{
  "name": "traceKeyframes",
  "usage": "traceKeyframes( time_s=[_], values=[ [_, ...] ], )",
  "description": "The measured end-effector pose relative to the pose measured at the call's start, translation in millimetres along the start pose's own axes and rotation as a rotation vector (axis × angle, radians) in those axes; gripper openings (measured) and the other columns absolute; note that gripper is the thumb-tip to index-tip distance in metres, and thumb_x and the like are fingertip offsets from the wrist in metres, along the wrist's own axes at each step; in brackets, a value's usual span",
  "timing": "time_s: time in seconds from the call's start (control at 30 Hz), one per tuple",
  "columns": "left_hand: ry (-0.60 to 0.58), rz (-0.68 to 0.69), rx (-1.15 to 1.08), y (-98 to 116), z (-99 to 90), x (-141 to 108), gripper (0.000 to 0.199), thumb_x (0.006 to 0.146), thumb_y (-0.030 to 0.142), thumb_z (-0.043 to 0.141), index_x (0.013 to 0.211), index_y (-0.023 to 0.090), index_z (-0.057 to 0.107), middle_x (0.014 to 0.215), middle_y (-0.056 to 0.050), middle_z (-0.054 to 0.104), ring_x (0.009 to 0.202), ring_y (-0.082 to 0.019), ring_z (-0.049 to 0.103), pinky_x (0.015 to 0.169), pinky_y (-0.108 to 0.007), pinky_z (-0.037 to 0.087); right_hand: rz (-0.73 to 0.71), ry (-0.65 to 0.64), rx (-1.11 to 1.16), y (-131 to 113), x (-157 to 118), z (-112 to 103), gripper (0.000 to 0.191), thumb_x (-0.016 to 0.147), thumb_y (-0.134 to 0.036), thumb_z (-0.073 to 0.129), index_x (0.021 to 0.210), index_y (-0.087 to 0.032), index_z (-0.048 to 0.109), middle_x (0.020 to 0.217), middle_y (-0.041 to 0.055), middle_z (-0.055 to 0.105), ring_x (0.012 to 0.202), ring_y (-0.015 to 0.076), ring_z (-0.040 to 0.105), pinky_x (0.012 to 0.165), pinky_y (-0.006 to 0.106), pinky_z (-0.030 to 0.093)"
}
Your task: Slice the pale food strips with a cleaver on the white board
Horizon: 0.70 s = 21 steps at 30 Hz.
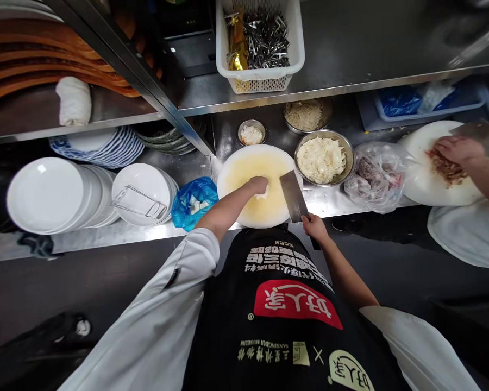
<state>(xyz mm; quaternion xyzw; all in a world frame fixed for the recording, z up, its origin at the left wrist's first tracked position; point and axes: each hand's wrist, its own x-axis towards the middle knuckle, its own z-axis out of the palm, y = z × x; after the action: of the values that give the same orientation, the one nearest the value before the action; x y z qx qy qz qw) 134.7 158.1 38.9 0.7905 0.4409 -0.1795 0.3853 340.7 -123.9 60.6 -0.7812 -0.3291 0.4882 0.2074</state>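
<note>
My left hand (259, 185) is closed over the middle of a round white cutting board (232, 203) with a yellowish, worn centre. A small whitish piece (262, 195) sticks out from under its fingers; what it is I cannot make out. In my right hand (315, 227) is the handle of a cleaver (294, 195). Its broad blade lies over the board's right edge, apart from my left hand. Just right of the board stands a metal bowl (349, 169) heaped with pale slices (321, 159). A blue plastic bag (182, 203) with white bits is on the left.
Stacked white plates (44, 195) stand left, with metal tongs (140, 203) on one stack. Behind are small bowls (251, 132) and a shelf with a white basket (224, 65). At right, a bag of dark lumps (375, 174) and another person's hand (458, 147) over chopped meat.
</note>
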Motion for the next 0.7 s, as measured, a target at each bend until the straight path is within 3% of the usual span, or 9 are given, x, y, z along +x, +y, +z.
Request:
traceKeyframes(
  time_s=[0.1,0.23,0.33,0.47,0.57,0.63,0.7],
  values=[
    [-0.08,-0.145,-0.238,-4.3,0.0,-6.3,0.03,0.057,0.012,0.083,0.084,0.013,0.072,0.079,-0.009,0.072,0.089,-0.03,0.072,0.083,-0.036,0.057,0.001,0.007,-0.058,-5.3,-0.4,-0.4,0.028,0.091,-0.047,0.05,0.077,-0.024,0.048,0.054,-0.0019,0.056,0.044,0.0142,0.053,0.047,0.024,0.038],
    [0.133,-0.186,-0.873,-17.3,17.4,-27.6,0.036,0.075,0.027,0.078,0.107,0.014,0.067,0.091,-0.008,0.074,0.079,-0.02,0.073,0.076,-0.031,0.059,-0.012,0.007,-0.102,-6.1,0.3,-2.1,0.029,0.093,-0.047,0.048,0.076,-0.023,0.05,0.054,-0.0011,0.058,0.046,0.0154,0.054,0.05,0.025,0.038],
    [0.314,-0.263,-1.057,-28.1,36.5,-43.0,0.036,0.08,0.033,0.075,0.109,0.015,0.066,0.092,-0.008,0.074,0.075,-0.016,0.071,0.073,-0.029,0.058,-0.037,0.002,-0.176,-8.0,1.9,-4.4,0.03,0.093,-0.047,0.047,0.076,-0.023,0.053,0.054,-0.0002,0.058,0.049,0.0164,0.055,0.053,0.025,0.037],
    [0.428,-0.345,-0.694,-45.2,51.9,-55.4,0.028,0.086,0.043,0.065,0.09,0.015,0.069,0.078,-0.007,0.073,0.073,-0.02,0.07,0.069,-0.03,0.055,-0.107,0.014,-0.268,-15.5,3.0,-6.4,0.031,0.094,-0.046,0.046,0.076,-0.022,0.055,0.061,0.0024,0.062,0.056,0.0168,0.057,0.056,0.025,0.038],
    [0.586,-0.381,-0.367,-56.9,55.1,-59.6,0.029,0.086,0.046,0.065,0.091,0.018,0.068,0.088,-0.009,0.073,0.086,-0.026,0.07,0.075,-0.036,0.054,-0.155,-0.014,-0.275,-25.0,2.2,-3.9,0.032,0.094,-0.047,0.047,0.075,-0.022,0.056,0.064,0.003,0.063,0.058,0.0169,0.058,0.056,0.025,0.038],
    [0.721,-0.291,-0.209,-62.2,57.2,-61.0,0.023,0.085,0.037,0.067,0.099,0.019,0.067,0.106,-0.012,0.072,0.101,-0.029,0.067,0.085,-0.04,0.054,-0.171,-0.053,-0.253,-34.1,2.2,0.2,0.033,0.093,-0.048,0.048,0.075,-0.023,0.056,0.063,0.0027,0.062,0.058,0.0171,0.058,0.056,0.025,0.04],
    [0.754,-0.063,-0.071,-65.4,61.3,-61.8,0.017,0.086,0.023,0.063,0.101,0.019,0.069,0.119,-0.012,0.068,0.114,-0.028,0.062,0.098,-0.043,0.05,-0.17,-0.091,-0.22,-44.9,4.1,5.6,0.032,0.093,-0.049,0.05,0.075,-0.023,0.057,0.06,0.0024,0.061,0.057,0.0176,0.058,0.055,0.026,0.041]
  ],
)
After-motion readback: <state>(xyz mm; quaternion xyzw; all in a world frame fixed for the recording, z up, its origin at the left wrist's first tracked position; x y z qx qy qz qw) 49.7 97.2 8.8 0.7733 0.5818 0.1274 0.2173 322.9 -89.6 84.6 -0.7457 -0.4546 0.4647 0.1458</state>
